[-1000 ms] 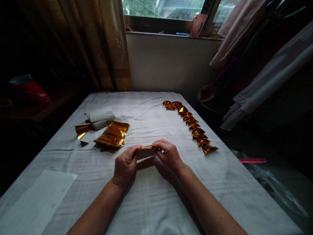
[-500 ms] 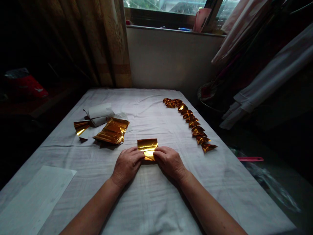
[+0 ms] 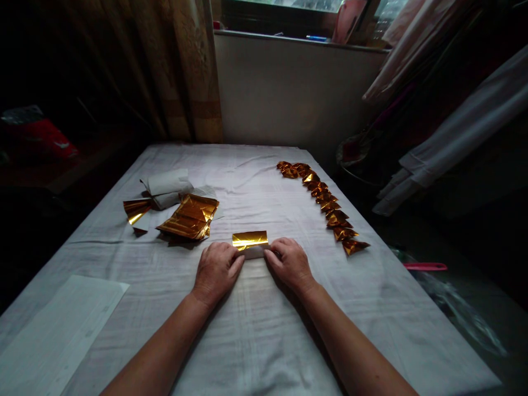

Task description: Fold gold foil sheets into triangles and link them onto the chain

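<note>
A small sheet of gold foil paper (image 3: pixel 249 239) lies on the cloth-covered table in front of me. Its near edge is folded up, so a pale strip of its back shows. My left hand (image 3: pixel 216 269) pinches the left end of that fold between thumb and fingers. At the right end, my right hand (image 3: pixel 290 264) grips the fold the same way. Left of the hands rests a stack of gold foil sheets (image 3: pixel 192 217). On the right, folded gold foil pieces (image 3: pixel 337 219) run in a curved row along the table edge.
Crumpled white paper (image 3: pixel 167 184) and a fanned gold foil scrap (image 3: pixel 137 209) lie at the back left. A pale sheet (image 3: pixel 61 335) covers the near left of the table (image 3: pixel 256 341). Hanging clothes (image 3: pixel 449 137) and a pink handle (image 3: pixel 424 266) are beyond the right edge.
The near edge of the gold foil paper has been folded up and away from me, so its pale back now shows. Both hands stay at its ends.
</note>
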The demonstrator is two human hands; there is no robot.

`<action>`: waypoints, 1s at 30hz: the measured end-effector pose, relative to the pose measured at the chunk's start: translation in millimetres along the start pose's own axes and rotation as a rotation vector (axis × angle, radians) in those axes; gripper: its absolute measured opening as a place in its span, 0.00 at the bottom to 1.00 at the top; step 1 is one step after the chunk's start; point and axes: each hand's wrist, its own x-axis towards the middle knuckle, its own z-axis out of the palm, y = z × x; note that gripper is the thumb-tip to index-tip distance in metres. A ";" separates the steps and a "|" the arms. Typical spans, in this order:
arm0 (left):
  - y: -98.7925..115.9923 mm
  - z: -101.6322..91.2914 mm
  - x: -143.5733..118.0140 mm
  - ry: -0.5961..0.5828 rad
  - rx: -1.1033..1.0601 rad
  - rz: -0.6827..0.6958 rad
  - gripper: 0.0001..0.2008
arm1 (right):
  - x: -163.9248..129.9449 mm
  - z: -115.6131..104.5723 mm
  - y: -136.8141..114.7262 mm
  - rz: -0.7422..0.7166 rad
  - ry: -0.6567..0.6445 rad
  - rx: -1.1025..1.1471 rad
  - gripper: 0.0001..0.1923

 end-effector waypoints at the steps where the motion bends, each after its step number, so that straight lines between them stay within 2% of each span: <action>1: 1.5 0.2 1.3 -0.001 0.023 -0.011 0.07 | 0.7 0.6 -2.4 0.026 0.005 -0.030 0.07; 9: 3.7 4.5 4.3 0.016 0.067 -0.084 0.05 | -1.2 4.9 -12.3 0.090 0.043 -0.143 0.08; 12: 1.6 7.6 2.5 0.061 0.064 -0.071 0.11 | -2.4 6.3 -12.4 0.098 0.063 -0.140 0.03; 15: 3.1 7.1 0.7 0.100 0.065 -0.006 0.08 | -2.9 7.7 -12.4 0.104 0.078 -0.139 0.07; 18: 9.2 3.2 -0.3 0.136 0.032 0.147 0.06 | -2.9 8.7 -12.1 0.102 0.065 -0.164 0.06; 22: 17.3 -1.0 -1.9 0.060 -0.007 0.315 0.08 | -2.5 8.6 -12.1 0.094 0.050 -0.178 0.04; 25: 19.0 -1.9 -4.1 -0.018 -0.017 0.317 0.11 | -2.4 8.1 -13.6 0.087 0.054 -0.173 0.04; 30: 19.1 -1.8 -6.2 -0.027 -0.028 0.293 0.12 | -3.2 8.1 -17.9 0.078 0.060 -0.194 0.09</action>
